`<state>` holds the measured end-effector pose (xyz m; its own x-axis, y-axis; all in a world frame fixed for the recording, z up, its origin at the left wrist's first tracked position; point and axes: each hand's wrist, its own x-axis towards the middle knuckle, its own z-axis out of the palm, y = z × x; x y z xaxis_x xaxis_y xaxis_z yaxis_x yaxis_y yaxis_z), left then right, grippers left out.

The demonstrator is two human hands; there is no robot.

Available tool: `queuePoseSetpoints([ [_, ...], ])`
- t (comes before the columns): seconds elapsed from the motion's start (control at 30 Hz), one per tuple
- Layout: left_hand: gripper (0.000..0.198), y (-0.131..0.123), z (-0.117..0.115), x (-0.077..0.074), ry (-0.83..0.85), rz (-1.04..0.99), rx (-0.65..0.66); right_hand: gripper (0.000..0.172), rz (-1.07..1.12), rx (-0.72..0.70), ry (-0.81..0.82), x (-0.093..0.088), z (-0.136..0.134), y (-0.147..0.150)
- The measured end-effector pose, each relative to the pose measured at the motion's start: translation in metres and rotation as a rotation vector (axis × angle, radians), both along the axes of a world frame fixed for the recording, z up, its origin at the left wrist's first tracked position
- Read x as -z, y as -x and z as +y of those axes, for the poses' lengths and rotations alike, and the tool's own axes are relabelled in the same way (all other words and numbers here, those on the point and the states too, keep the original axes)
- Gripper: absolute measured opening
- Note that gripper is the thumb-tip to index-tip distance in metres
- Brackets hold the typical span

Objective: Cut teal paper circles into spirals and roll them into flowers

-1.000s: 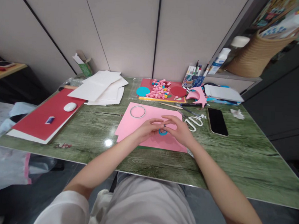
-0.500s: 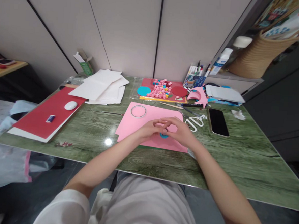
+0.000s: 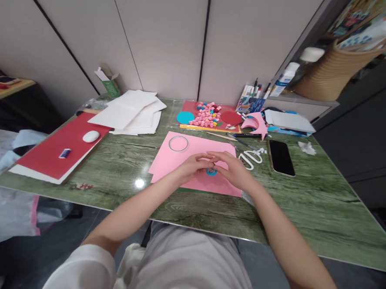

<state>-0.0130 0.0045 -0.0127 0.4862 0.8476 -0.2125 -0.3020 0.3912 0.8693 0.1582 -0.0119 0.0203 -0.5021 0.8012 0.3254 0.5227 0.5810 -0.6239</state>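
Blue ring-shaped piece pinched between two hands

I find the blue ring-shaped piece (image 3: 211, 174) just above or on the pink sheets (image 3: 168, 167); I cannot tell which. My left hand (image 3: 193, 166) and right hand (image 3: 232, 167) close on it from either side, fingertips meeting at its upper edge and partly hiding it. I judge the two-handed pinch suits so small an item, one hand steadying while the other works. The sheets, lying on the surface (image 3: 310, 204), probably serve as a backing under the fingers. Relative to the hands, the piece sits between the thumbs, on the near side of the fingertips. White-handled scissors (image 3: 250, 160) lie beyond the right hand, presumably parked within its reach; a thin hoop (image 3: 178, 151) rests flat on the sheets, beyond the left hand.
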Motion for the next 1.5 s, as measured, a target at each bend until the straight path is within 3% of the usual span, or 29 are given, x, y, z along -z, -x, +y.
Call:
queuePoseSetpoints([
  [0.17, 0.032, -0.006, -0.003, 0.001, 0.108, -0.072, -0.127, 0.046, -0.052, 0.122, -0.128, 0.01, 0.002, 0.004],
  [0.4, 0.034, -0.008, -0.003, 0.0, 0.141, -0.096, -0.153, 0.046, -0.011, 0.152, -0.15, 0.014, 0.003, 0.006],
  [0.6, 0.042, -0.001, 0.0, -0.002, 0.079, -0.013, -0.111, 0.048, 0.016, 0.083, -0.09, 0.006, 0.002, 0.002],
  [0.77, 0.042, 0.003, 0.002, -0.005, -0.091, 0.094, -0.018, 0.047, -0.041, 0.011, -0.038, 0.002, 0.0, 0.003],
  [0.87, 0.039, 0.003, 0.003, -0.007, -0.165, 0.166, -0.032, 0.045, -0.046, 0.019, -0.039, 0.004, 0.0, 0.003],
  [1.17, 0.036, 0.0, 0.002, 0.001, -0.068, 0.068, -0.047, 0.049, -0.015, 0.122, -0.138, 0.009, 0.002, 0.002],
  [1.5, 0.031, -0.005, -0.003, -0.006, -0.113, 0.085, 0.023, 0.056, -0.155, 0.014, -0.131, 0.004, 0.002, 0.004],
])
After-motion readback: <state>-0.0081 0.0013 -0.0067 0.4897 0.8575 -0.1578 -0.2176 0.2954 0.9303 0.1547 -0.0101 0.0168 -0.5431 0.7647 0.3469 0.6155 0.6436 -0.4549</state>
